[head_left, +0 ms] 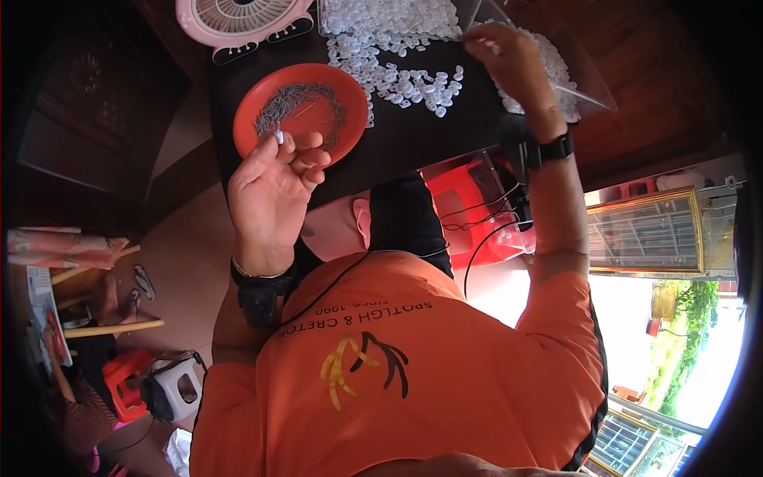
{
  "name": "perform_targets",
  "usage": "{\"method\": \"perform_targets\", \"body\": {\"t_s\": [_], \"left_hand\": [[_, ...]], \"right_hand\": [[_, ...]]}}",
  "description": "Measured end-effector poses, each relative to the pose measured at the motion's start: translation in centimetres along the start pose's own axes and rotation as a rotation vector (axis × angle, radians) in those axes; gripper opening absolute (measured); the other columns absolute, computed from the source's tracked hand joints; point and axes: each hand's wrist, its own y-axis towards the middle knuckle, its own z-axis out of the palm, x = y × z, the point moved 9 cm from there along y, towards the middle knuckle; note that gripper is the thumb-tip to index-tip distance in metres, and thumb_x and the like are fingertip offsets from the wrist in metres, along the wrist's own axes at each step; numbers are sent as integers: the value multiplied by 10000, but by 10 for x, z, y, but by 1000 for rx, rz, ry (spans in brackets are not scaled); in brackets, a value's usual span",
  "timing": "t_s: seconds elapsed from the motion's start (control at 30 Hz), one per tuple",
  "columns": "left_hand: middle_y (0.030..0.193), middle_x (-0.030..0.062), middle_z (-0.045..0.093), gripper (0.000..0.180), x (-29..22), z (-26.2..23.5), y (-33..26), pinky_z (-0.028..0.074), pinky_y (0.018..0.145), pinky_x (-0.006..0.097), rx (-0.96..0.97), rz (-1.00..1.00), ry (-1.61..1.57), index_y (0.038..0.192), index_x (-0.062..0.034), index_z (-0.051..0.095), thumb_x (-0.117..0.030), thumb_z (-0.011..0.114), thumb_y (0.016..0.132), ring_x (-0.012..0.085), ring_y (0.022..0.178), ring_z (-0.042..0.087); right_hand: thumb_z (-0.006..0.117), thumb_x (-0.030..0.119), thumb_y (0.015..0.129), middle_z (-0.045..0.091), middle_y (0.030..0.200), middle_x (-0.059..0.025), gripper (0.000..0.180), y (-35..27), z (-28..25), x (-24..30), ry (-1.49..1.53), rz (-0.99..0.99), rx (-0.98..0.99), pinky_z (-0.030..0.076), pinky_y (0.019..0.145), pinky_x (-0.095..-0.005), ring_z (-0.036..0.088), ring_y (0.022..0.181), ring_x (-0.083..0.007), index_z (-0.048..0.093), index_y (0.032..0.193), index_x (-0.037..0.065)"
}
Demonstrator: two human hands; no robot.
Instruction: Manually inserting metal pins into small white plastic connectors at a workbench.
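Note:
Between thumb and index finger, my left hand [273, 191] pinches a small white plastic piece [279, 137], palm turned up, at the near edge of an orange-red plate [246, 111]. A thin pin seems to stick up from the piece. Many thin grey metal pins [278, 105] lie in a ring on that plate. Over on the right, my right hand [517, 70] is closed above the edge of a clear tray [600, 102] of white pieces. A bit of white shows at its fingertips; what it holds is unclear.
White plastic pieces [389, 24] are heaped and scattered on the dark table [381, 151]. A pink fan [242, 20] stands at the far left. Below the table edge is a red basin [469, 199]. Black cables [477, 262] run from my wrist bands.

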Motion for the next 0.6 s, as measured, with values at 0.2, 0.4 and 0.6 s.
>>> {"method": "perform_targets", "body": {"t_s": [0.2, 0.4, 0.6], "left_hand": [[895, 125, 616, 229, -1, -5, -6, 437, 651, 308, -20, -27, 32, 840, -57, 545, -231, 442, 947, 231, 786, 586], [820, 107, 585, 217, 5, -14, -8, 412, 618, 302, -72, -31, 9, 842, -55, 542, -224, 449, 942, 220, 708, 536], [818, 110, 583, 207, 7, -21, -8, 404, 599, 303, -93, -40, 13, 834, -56, 538, -215, 452, 937, 220, 683, 522]], "right_hand": [[620, 220, 772, 672, 843, -99, 180, -24, 88, -3, 41, 14, 358, 505, 727, -367, 644, 808, -280, 690, 881, 96], [648, 246, 784, 640, 852, -88, 199, -30, 120, -4, -120, -54, 446, 488, 728, -357, 624, 817, -257, 675, 877, 73], [637, 258, 789, 635, 844, -88, 201, -26, 127, -1, -69, -22, 435, 485, 731, -367, 620, 816, -274, 673, 861, 74]]}}
